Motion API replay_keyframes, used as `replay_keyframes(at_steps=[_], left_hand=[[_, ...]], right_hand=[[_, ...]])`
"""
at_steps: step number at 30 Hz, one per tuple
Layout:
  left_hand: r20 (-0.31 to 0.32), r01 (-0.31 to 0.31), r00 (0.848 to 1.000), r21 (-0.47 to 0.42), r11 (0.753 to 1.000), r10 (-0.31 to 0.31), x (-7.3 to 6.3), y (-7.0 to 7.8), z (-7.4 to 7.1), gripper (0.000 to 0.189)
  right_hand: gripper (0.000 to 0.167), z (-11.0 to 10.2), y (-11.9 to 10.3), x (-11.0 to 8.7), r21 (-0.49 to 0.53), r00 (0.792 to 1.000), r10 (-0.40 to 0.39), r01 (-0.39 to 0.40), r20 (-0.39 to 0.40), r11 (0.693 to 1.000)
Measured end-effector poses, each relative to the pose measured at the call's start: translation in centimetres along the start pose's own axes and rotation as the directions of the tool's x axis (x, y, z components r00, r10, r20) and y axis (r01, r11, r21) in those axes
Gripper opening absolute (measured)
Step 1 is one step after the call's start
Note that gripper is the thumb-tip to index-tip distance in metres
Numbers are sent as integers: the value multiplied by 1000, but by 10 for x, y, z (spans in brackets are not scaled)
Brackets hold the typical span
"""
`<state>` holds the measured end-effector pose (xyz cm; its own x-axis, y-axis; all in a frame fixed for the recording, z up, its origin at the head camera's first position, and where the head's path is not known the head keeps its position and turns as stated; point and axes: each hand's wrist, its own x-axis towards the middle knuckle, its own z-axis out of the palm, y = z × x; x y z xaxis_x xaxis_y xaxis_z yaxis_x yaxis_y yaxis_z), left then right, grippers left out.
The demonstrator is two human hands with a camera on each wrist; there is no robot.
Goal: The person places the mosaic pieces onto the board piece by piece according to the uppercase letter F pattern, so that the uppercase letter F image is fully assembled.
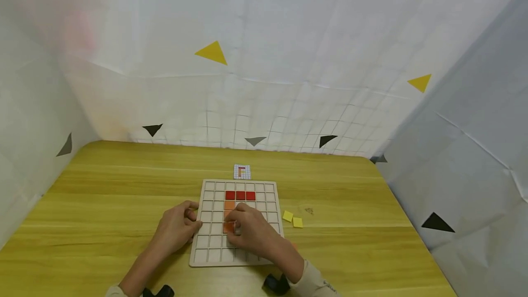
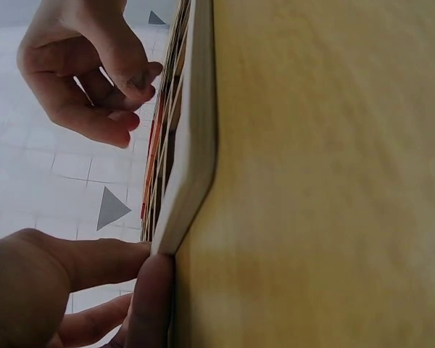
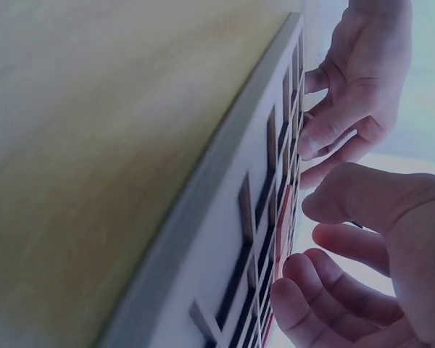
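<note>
A wooden grid board (image 1: 270, 206) lies flat on the table. Three red tiles (image 1: 240, 195) form a row near its far side, and a column of orange tiles (image 1: 229, 205) runs down from the leftmost one. At the board's left edge, my left hand (image 1: 177, 226) pinches the rim between thumb and finger. My right hand (image 1: 253, 230) is over the middle of the board, its fingertips at the nearest orange tile (image 1: 227, 228). In the right wrist view the thumb (image 3: 333, 196) stands apart from the loosely bent fingers. Part of the column is hidden under that hand.
Two yellow tiles (image 1: 292, 219) lie on the table right of the board. An orange piece (image 1: 294, 245) peeks out beside the right forearm. Beyond the board's far edge is a small pattern card (image 1: 241, 172). White sheets with triangles (image 1: 212, 52) surround the wooden table (image 1: 350, 223).
</note>
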<state>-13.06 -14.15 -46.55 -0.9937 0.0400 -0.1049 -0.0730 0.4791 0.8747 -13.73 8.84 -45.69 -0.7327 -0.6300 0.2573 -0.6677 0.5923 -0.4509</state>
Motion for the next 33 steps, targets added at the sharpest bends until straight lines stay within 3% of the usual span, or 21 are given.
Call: replay_keyframes(at_steps=[15,26,33], left_hand=[[4,-15,1000,11,1000,15,2,0,0,43],[16,9,1000,-1,1000,-9,-1,0,0,44],[11,14,1000,-4,1000,-14,-2,-2,0,44]], right_hand=[[20,-19,5,-18,15,999,19,-18,-32,1000],[20,-36,17,-41,21,997,18,-17,-75,1000],[20,-52,26,-63,-15,991,94,-96,-94,995]])
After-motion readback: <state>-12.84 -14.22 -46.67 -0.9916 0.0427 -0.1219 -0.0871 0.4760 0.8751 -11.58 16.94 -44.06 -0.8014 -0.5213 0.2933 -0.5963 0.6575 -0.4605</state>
